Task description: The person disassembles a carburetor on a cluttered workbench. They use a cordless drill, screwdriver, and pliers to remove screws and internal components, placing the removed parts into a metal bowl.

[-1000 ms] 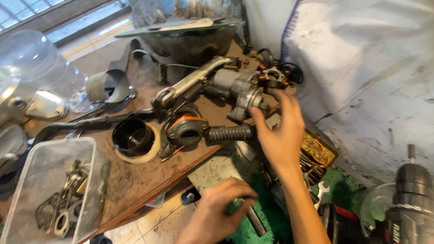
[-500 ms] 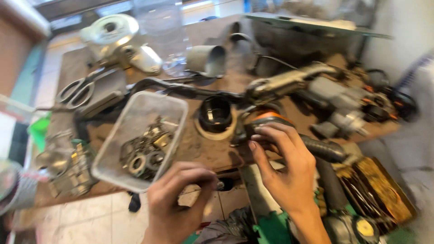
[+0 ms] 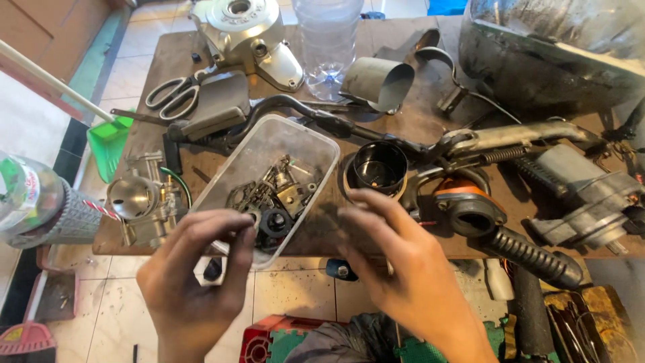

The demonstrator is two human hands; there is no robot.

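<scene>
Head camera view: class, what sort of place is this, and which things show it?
Probably a small motorcycle or engine repair workshop. A wooden bench carries a carburettor, a metal engine cover and a clear tub of small metal parts, beside the left hand.

Head view: left hand [image 3: 195, 282], fingers curled, at the near rim of a clear plastic tub [image 3: 269, 185] holding small metal parts [image 3: 279, 195]; right hand [image 3: 403, 269] spread beside it (palm down) on the wooden table [image 3: 430, 114], near a black cup-shaped part [image 3: 378, 167].
</scene>
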